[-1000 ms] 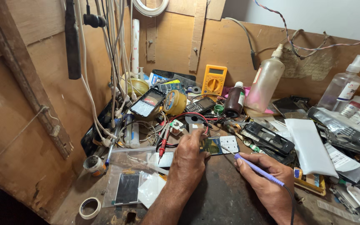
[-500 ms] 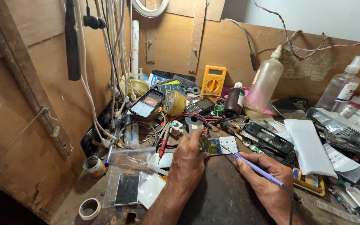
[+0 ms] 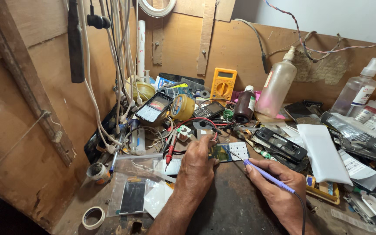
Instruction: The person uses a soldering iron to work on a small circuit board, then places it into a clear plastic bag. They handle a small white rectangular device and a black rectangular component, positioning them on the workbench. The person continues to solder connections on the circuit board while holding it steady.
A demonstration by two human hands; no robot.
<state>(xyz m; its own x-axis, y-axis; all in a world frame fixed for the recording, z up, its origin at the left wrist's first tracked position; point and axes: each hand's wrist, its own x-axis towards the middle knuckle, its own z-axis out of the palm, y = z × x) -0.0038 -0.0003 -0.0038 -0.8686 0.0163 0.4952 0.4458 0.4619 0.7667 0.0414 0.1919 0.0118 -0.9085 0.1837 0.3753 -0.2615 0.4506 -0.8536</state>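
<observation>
Fingers [image 3: 205, 150] of the left hand [image 3: 199, 167] press the circuit board's [image 3: 228, 152] left edge.

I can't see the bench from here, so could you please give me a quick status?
Left hand pins the board. Right hand holds the iron, tip at the board. Probes and wires crowd its left.

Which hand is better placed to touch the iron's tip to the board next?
Right hand: it holds the purple soldering iron, tip at the circuit board. The left hand presses the board down.
</observation>
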